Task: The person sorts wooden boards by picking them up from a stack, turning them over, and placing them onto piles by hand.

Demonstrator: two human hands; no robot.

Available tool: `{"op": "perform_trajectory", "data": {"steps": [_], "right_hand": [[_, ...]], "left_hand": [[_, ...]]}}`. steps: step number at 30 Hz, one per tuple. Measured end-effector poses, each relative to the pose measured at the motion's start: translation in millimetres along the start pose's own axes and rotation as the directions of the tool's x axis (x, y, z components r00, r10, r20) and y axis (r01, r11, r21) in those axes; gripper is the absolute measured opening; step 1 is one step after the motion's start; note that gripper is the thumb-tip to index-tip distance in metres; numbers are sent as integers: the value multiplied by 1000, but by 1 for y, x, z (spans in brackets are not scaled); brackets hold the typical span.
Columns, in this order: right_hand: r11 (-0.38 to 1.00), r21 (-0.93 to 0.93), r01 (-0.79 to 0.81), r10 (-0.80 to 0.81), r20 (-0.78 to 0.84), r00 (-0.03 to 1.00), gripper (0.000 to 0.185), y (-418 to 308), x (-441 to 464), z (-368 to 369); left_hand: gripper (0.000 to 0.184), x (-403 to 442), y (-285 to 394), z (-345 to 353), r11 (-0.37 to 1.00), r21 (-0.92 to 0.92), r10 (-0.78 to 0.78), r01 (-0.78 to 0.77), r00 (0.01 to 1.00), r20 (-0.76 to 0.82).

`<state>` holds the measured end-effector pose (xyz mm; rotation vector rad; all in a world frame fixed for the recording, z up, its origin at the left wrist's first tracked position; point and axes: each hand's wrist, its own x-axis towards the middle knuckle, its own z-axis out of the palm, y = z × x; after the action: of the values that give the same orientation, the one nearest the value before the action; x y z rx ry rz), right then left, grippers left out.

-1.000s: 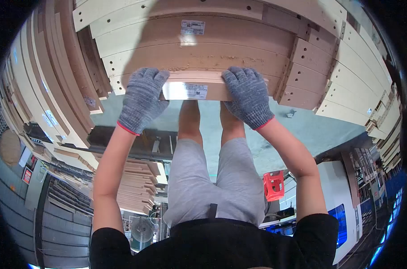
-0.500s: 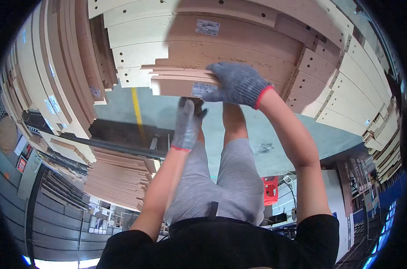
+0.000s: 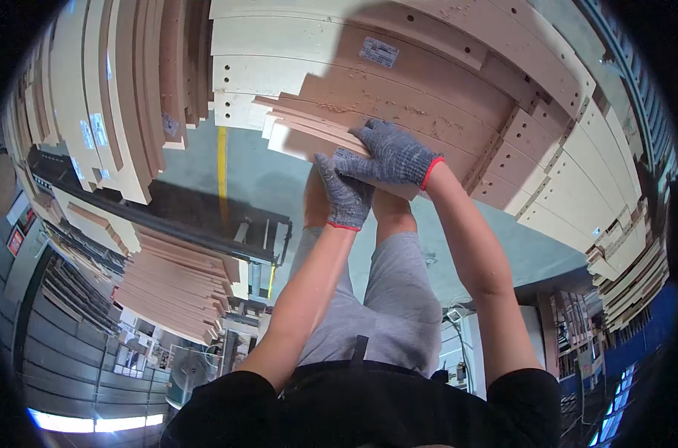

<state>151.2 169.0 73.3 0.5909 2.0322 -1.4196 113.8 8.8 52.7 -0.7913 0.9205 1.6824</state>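
Note:
A small stack of narrow wooden boards (image 3: 301, 138) lies at the near edge of a wide stack of pale panels (image 3: 294, 71), tilted slightly down to the right. My right hand (image 3: 395, 155), in a grey knit glove with a red cuff, is closed around its right part, fingers over the top and thumb at the front. My left hand (image 3: 345, 196), gloved alike, is closed at the near side of the same boards, just below my right thumb. Some of its fingers are hidden. A printed label on the front board is mostly covered by my hands.
Sawdust and a white label (image 3: 379, 51) lie on the panels. More long boards (image 3: 133, 97) are stacked at left. Below them, a dark metal frame (image 3: 197, 239) stands near another board stack (image 3: 175, 280). A yellow line (image 3: 222, 175) marks the floor.
My left hand has moved up and right to the boards, beside my right hand. The narrow boards have turned slightly, right end lower. The view has shifted, and the red stool is out of sight.

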Motion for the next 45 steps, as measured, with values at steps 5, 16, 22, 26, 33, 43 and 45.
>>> {"op": "perform_trajectory", "data": {"steps": [5, 16, 22, 26, 33, 43, 45], "right_hand": [[996, 83, 13, -12, -10, 1000, 78, 0, -4, 17], [958, 248, 142, -121, -100, 988, 71, -101, -78, -51], [845, 482, 230, -166, -171, 971, 69, -186, -129, -77], [875, 382, 297, -235, -200, 951, 72, -270, -175, -92], [752, 256, 608, -567, -220, 794, 63, -383, -227, -83], [773, 229, 591, -591, -75, 803, 58, -553, -263, -35], [744, 249, 620, -632, -41, 774, 56, -571, -241, -19]], "left_hand": [[88, -7, -6, -12, 999, -27, 21, -22, 999, -32], [92, -87, 31, 71, 959, -33, 283, -281, 947, 152], [64, -172, 93, 154, 913, 91, 390, -398, 916, 96], [58, -221, 120, 166, 905, -125, 424, -406, 873, 241], [55, -331, 180, 196, 794, -336, 608, -507, 660, 441], [51, -385, 283, 163, 556, -500, 828, -664, 494, 266], [50, -386, 306, 146, 522, -533, 839, -666, 512, 183]]}}
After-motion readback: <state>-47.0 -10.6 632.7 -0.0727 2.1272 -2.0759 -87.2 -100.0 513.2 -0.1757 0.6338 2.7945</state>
